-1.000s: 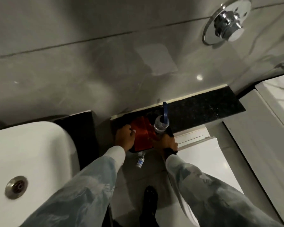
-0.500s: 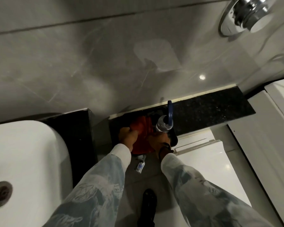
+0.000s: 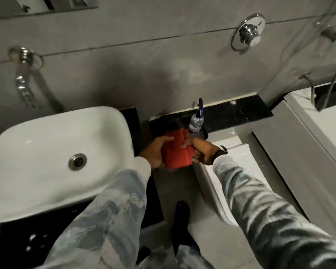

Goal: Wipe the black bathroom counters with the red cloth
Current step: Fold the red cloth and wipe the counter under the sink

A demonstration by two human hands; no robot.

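Note:
A folded red cloth is held between both hands, lifted just in front of the low black counter that runs along the grey wall. My left hand grips the cloth's left edge. My right hand grips its right edge, with a dark watch at the wrist. A clear spray bottle with a blue nozzle stands upright on the black counter just behind the cloth. More black counter shows around the basin on the left.
A white basin with a metal drain fills the left. A white toilet cistern lies under my right forearm. A chrome flush button and a wall tap are on the grey tiles. A dark shoe stands on the floor below.
Both hands have lifted the red cloth off the black counter and drawn it toward me. The view has pulled back and swung left, bringing the whole basin in.

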